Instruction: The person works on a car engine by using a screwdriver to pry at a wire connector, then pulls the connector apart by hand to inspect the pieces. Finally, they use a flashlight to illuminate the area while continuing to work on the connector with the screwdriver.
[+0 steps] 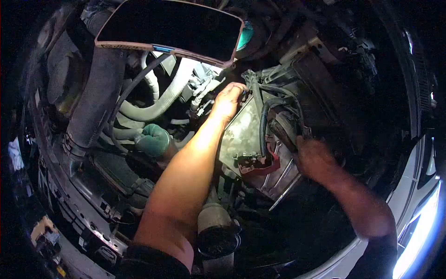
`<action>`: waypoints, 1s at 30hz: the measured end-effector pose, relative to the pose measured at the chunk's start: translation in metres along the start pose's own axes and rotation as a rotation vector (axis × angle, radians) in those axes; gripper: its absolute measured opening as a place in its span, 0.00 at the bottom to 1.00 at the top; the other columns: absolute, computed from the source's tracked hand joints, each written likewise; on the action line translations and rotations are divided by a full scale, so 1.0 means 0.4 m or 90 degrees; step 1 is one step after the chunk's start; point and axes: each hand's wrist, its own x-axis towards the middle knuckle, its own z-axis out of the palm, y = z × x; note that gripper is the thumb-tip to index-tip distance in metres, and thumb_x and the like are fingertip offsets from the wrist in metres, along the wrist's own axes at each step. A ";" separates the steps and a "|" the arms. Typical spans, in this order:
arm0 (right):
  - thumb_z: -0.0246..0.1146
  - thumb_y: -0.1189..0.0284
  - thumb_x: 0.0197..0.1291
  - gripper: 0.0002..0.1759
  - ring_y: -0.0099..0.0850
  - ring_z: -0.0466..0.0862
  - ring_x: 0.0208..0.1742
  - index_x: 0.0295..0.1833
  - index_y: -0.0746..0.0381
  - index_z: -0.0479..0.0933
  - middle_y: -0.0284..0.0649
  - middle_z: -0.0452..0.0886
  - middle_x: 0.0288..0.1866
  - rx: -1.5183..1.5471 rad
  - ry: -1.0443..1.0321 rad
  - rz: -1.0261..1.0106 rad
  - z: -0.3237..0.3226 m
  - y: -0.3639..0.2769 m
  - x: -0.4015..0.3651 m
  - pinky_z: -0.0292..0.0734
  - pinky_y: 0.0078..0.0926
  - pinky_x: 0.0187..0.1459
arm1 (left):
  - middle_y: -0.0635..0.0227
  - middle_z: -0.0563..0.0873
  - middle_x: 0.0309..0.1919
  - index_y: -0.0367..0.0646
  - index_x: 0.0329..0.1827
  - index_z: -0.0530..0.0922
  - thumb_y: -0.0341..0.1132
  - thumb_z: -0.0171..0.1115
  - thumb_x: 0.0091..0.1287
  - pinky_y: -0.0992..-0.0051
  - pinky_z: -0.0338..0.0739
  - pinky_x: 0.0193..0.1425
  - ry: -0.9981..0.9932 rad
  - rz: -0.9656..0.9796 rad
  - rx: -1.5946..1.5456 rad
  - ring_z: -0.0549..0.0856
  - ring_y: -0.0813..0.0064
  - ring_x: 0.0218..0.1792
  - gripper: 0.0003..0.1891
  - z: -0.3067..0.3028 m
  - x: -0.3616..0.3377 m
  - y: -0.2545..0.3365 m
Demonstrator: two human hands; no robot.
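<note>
My left hand (pixel 230 96) reaches into an engine bay, its fingers curled closed beside a bundle of cables (pixel 254 90). What they pinch is hidden. A bright metal plate (pixel 239 132) lies just right of that wrist. My right hand (pixel 316 158) is at the plate's right side, close to a thick dark hose-like part (pixel 284 130); its fingers are dim and smeared. Between the hands sits a red plastic cover (pixel 262 169) with a terminal block in it. A wrench (pixel 274 162) and a long thin metal rod (pixel 282 185) lie at the plate's lower right.
A phone (pixel 172 30) in a pinkish case overhangs the top, screen dark. Green material (pixel 153 139) covers one pipe end. A wide black hose (pixel 100 86) runs down the left, beside a pale corrugated hose (pixel 158 104). An open round pipe (pixel 217 232) stands low in the middle.
</note>
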 end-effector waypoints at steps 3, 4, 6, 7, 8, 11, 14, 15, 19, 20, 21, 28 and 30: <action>0.63 0.62 0.66 0.31 0.52 0.85 0.46 0.66 0.72 0.72 0.55 0.84 0.42 0.010 -0.084 0.045 -0.045 -0.027 0.002 0.79 0.50 0.52 | 0.78 0.83 0.37 0.45 0.44 0.83 0.39 0.55 0.74 0.81 0.71 0.44 0.003 0.000 -0.028 0.77 0.84 0.36 0.10 0.004 0.009 -0.008; 0.63 0.62 0.65 0.31 0.52 0.85 0.46 0.66 0.72 0.71 0.55 0.84 0.42 0.024 -0.077 0.046 -0.031 -0.019 0.005 0.79 0.50 0.52 | 0.78 0.83 0.37 0.46 0.43 0.83 0.38 0.55 0.74 0.81 0.72 0.45 0.003 0.001 -0.028 0.77 0.84 0.36 0.10 0.004 0.009 -0.010; 0.63 0.62 0.65 0.31 0.52 0.85 0.46 0.67 0.73 0.71 0.56 0.84 0.42 0.054 -0.063 0.048 0.002 -0.008 0.015 0.79 0.49 0.52 | 0.76 0.84 0.38 0.44 0.42 0.84 0.38 0.51 0.74 0.80 0.73 0.46 0.013 0.036 0.020 0.78 0.84 0.37 0.12 0.007 0.003 -0.003; 0.63 0.62 0.65 0.31 0.51 0.85 0.46 0.66 0.73 0.71 0.56 0.84 0.43 0.056 -0.076 0.051 0.003 -0.006 0.017 0.79 0.49 0.52 | 0.75 0.84 0.39 0.44 0.42 0.84 0.37 0.51 0.74 0.80 0.73 0.47 0.014 0.045 0.042 0.79 0.83 0.37 0.13 0.005 0.004 -0.005; 0.63 0.62 0.64 0.31 0.51 0.85 0.46 0.66 0.73 0.71 0.56 0.84 0.43 0.058 -0.089 0.055 0.002 -0.006 0.019 0.79 0.49 0.52 | 0.74 0.84 0.39 0.43 0.42 0.84 0.37 0.50 0.74 0.79 0.74 0.48 0.015 0.055 0.064 0.79 0.82 0.38 0.13 0.004 0.005 -0.001; 0.63 0.64 0.63 0.31 0.51 0.85 0.48 0.66 0.74 0.71 0.58 0.83 0.45 0.033 -0.062 0.025 0.018 0.005 0.009 0.79 0.49 0.52 | 0.71 0.86 0.43 0.42 0.46 0.85 0.37 0.50 0.75 0.78 0.74 0.53 0.005 0.058 0.116 0.81 0.79 0.42 0.14 0.000 -0.003 0.011; 0.63 0.67 0.62 0.30 0.53 0.85 0.49 0.65 0.74 0.72 0.59 0.82 0.46 0.034 -0.062 0.009 0.034 0.010 0.008 0.79 0.50 0.54 | 0.69 0.86 0.49 0.41 0.54 0.84 0.40 0.53 0.78 0.77 0.73 0.57 -0.003 0.025 -0.001 0.81 0.77 0.46 0.16 0.012 0.000 0.001; 0.63 0.68 0.62 0.29 0.54 0.85 0.50 0.65 0.74 0.72 0.59 0.82 0.47 0.040 -0.071 0.008 0.026 0.004 0.011 0.79 0.50 0.54 | 0.70 0.86 0.48 0.40 0.55 0.84 0.39 0.53 0.78 0.77 0.73 0.57 -0.011 0.002 -0.055 0.81 0.77 0.46 0.16 0.012 0.007 -0.008; 0.64 0.69 0.61 0.26 0.55 0.84 0.51 0.62 0.72 0.73 0.59 0.82 0.47 0.063 -0.077 0.037 -0.003 0.000 0.015 0.79 0.50 0.55 | 0.76 0.84 0.42 0.38 0.58 0.82 0.37 0.54 0.76 0.76 0.72 0.53 -0.030 -0.041 -0.206 0.80 0.81 0.44 0.16 0.002 0.015 -0.018; 0.64 0.69 0.61 0.25 0.55 0.84 0.51 0.61 0.71 0.74 0.59 0.82 0.47 0.062 -0.039 0.024 0.019 0.007 0.007 0.79 0.51 0.55 | 0.77 0.83 0.41 0.38 0.58 0.82 0.37 0.54 0.76 0.76 0.72 0.53 -0.027 -0.048 -0.212 0.79 0.82 0.44 0.16 0.003 0.013 -0.016; 0.64 0.68 0.60 0.25 0.56 0.84 0.50 0.60 0.70 0.74 0.59 0.82 0.47 0.061 -0.002 0.012 0.009 -0.001 0.005 0.79 0.51 0.55 | 0.77 0.83 0.40 0.38 0.58 0.82 0.36 0.55 0.76 0.76 0.72 0.53 -0.023 -0.055 -0.219 0.79 0.82 0.43 0.16 0.004 0.010 -0.008; 0.63 0.66 0.61 0.21 0.56 0.84 0.49 0.54 0.70 0.78 0.61 0.83 0.44 0.105 -0.020 0.003 -0.080 -0.019 -0.033 0.80 0.53 0.53 | 0.74 0.85 0.48 0.40 0.59 0.81 0.36 0.54 0.76 0.76 0.72 0.55 -0.022 -0.042 -0.149 0.80 0.80 0.47 0.16 0.006 0.005 -0.003; 0.65 0.63 0.60 0.23 0.57 0.83 0.51 0.55 0.68 0.79 0.63 0.82 0.47 0.140 -0.049 0.019 -0.110 -0.019 -0.031 0.79 0.54 0.56 | 0.71 0.84 0.52 0.40 0.61 0.79 0.37 0.56 0.77 0.75 0.74 0.57 -0.019 -0.031 -0.108 0.81 0.79 0.48 0.16 0.008 0.000 0.000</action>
